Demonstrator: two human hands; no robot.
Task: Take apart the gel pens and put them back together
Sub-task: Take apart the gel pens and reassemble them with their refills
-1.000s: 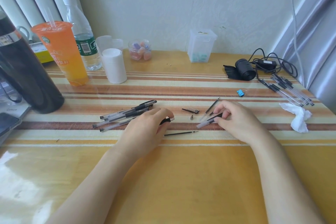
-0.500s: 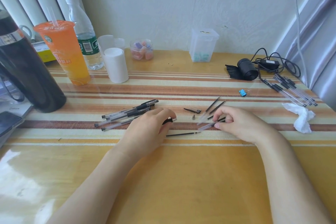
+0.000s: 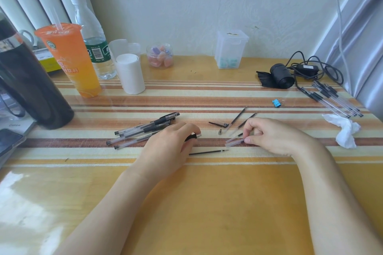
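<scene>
A loose black refill (image 3: 208,152) lies on the striped tabletop (image 3: 207,203) between a person's two hands. Just left of it, the left hand (image 3: 170,143) has its fingers curled round a black grip section (image 3: 193,136) with a silver end. Just beyond the refill's right end, the right hand (image 3: 273,136) pinches a clear pen barrel (image 3: 235,142) in its fingers. Assembled gel pens (image 3: 145,128) lie further left of the refill, while a cap (image 3: 218,124) and two more refills (image 3: 238,117) lie beyond it.

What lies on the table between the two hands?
Head view: between left hand, gripping a black pen section, and right hand, pinching a clear barrel, lie a metal tip, a black clip piece and, nearer, a black refill.
</scene>
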